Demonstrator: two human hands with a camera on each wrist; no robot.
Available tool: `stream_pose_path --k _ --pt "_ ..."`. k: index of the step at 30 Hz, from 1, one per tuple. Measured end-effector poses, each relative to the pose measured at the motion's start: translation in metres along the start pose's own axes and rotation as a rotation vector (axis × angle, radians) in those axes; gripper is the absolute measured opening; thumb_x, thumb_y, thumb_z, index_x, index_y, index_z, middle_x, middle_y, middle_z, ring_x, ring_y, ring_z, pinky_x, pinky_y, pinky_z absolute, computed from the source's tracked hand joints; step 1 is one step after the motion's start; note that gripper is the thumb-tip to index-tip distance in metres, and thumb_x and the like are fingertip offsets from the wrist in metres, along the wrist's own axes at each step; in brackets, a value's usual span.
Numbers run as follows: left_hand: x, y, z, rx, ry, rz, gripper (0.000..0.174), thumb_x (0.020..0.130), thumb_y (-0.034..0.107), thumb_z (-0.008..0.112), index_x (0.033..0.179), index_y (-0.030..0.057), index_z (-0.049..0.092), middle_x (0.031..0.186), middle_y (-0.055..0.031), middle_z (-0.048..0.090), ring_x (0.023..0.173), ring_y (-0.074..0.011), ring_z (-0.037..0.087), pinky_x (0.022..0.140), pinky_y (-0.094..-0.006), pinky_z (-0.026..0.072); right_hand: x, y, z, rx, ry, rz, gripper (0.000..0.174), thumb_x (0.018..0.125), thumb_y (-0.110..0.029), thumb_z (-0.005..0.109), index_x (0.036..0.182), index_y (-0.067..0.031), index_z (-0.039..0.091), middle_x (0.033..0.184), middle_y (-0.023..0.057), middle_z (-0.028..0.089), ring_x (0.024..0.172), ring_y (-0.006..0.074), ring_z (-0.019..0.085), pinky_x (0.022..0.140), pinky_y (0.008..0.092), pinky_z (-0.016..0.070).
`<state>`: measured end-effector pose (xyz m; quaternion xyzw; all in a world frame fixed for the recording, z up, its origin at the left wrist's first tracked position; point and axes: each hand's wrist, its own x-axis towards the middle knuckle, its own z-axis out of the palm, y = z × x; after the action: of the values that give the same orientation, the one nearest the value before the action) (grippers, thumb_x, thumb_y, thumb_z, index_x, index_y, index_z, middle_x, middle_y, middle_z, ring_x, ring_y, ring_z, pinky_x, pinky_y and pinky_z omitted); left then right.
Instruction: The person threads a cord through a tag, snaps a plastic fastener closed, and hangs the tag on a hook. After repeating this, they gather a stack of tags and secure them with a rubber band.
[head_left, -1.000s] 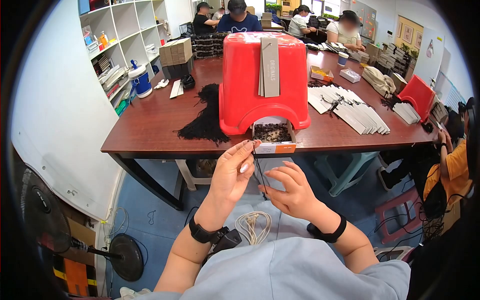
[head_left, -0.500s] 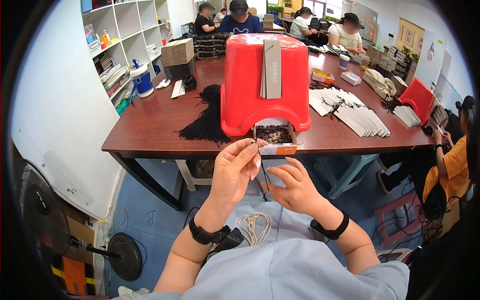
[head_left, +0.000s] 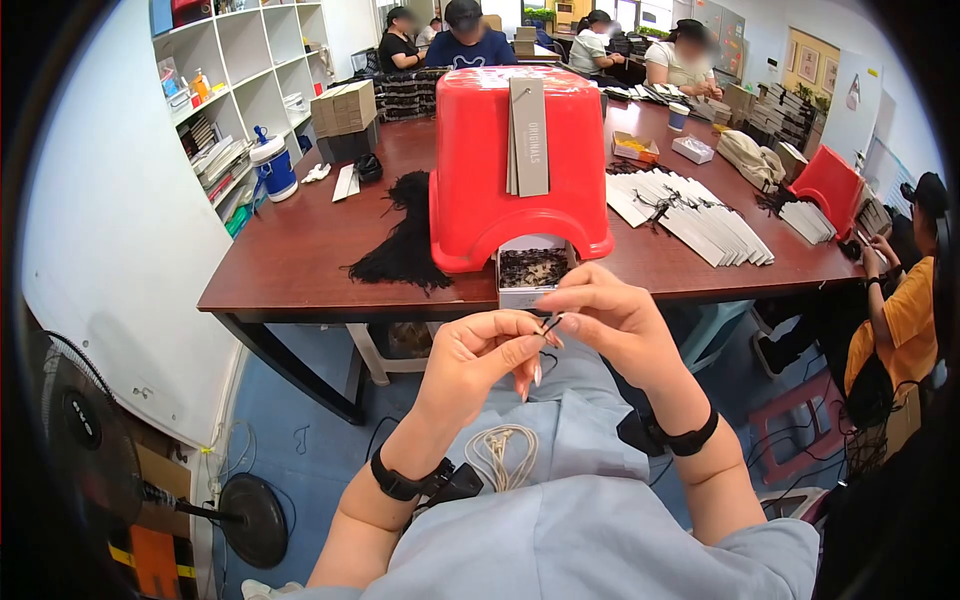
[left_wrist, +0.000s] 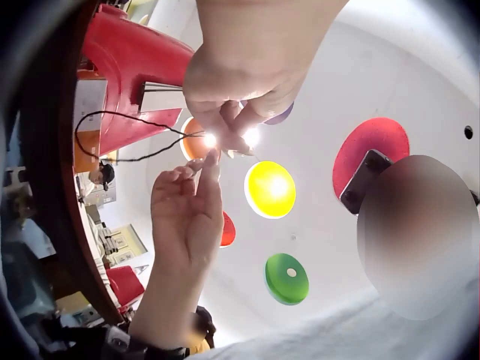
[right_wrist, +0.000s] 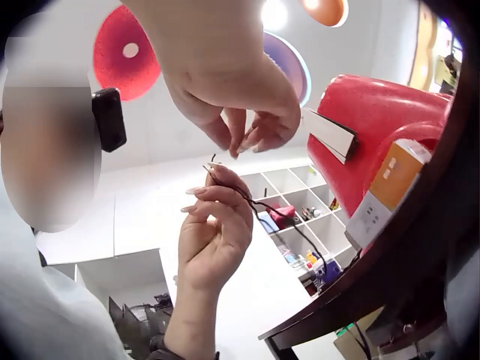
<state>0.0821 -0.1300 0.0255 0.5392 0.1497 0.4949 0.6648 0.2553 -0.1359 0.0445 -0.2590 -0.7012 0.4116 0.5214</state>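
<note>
My left hand (head_left: 478, 358) pinches a thin black cord (head_left: 551, 324) between thumb and forefinger, in front of the table edge. In the left wrist view the cord (left_wrist: 78, 135) hangs from those fingers as a long loop. Its short end stands out past the left fingertips in the right wrist view. My right hand (head_left: 622, 328) is close beside it, thumb and forefinger bent towards the cord end with a gap between them. A white-and-orange box (head_left: 518, 299) of small dark pieces lies just beyond the hands, under a red upturned stool (head_left: 470, 170).
Grey tags (head_left: 530, 140) hang on the stool. A bundle of black cords (head_left: 405, 240) lies left of it, and fanned pale tags (head_left: 700, 225) lie to the right. Coiled pale cord (head_left: 500, 455) rests on the lap. Several people sit around the table (head_left: 300, 250).
My right hand has risen from the lower cord to the left fingertips, near the cord end. The left hand has turned, bringing its fingertips to the right, still pinching the cord.
</note>
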Motion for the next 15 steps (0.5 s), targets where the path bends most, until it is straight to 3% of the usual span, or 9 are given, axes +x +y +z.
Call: stream_pose_path --k 5,8,10,15 --pt "-0.0026 -0.0034 -0.0051 -0.035 -0.016 -0.040 0.011 0.081 0.005 0.055 0.088 -0.0038 0.057 0.074 -0.0063 0.058 0.053 -0.0089 0.053 0.044 -0.0190 0.0426 0.0024 0.0095 -0.0016 0.019 -0.064 0.005 0.015 0.076 -0.006 0.061 0.091 -0.0033 0.063 0.083 0.0025 0.051 0.077 0.0109 0.049 0.069 0.0233 0.0396" --pt "-0.0021 -0.0050 -0.0037 -0.027 -0.001 -0.064 0.012 0.081 0.005 0.055 0.089 -0.0041 0.057 0.076 -0.0077 0.059 0.054 -0.0092 0.054 0.042 -0.0183 0.0417 0.0006 0.0108 -0.0008 -0.043 -0.024 -0.023 0.012 0.076 -0.006 0.060 0.087 -0.0013 0.063 0.081 0.0025 0.053 0.076 0.0111 0.049 0.068 0.0238 0.0404" --pt "-0.0022 -0.0038 -0.0014 -0.114 0.023 -0.034 0.013 0.082 0.004 0.054 0.092 -0.0046 0.055 0.081 -0.0099 0.060 0.056 -0.0097 0.054 0.040 -0.0181 0.0414 -0.0002 0.0115 0.0015 0.094 0.070 0.020 0.011 0.077 -0.005 0.060 0.086 0.0003 0.063 0.081 0.0035 0.055 0.076 0.0111 0.052 0.068 0.0233 0.0416" --pt "-0.0015 -0.0077 -0.0055 -0.136 0.014 -0.020 0.014 0.082 0.003 0.053 0.093 -0.0050 0.055 0.086 -0.0117 0.060 0.058 -0.0100 0.055 0.040 -0.0183 0.0418 -0.0015 0.0129 0.0024 0.169 0.090 0.024 0.012 0.078 -0.004 0.059 0.088 0.0005 0.063 0.081 0.0048 0.055 0.075 0.0113 0.055 0.067 0.0226 0.0435"
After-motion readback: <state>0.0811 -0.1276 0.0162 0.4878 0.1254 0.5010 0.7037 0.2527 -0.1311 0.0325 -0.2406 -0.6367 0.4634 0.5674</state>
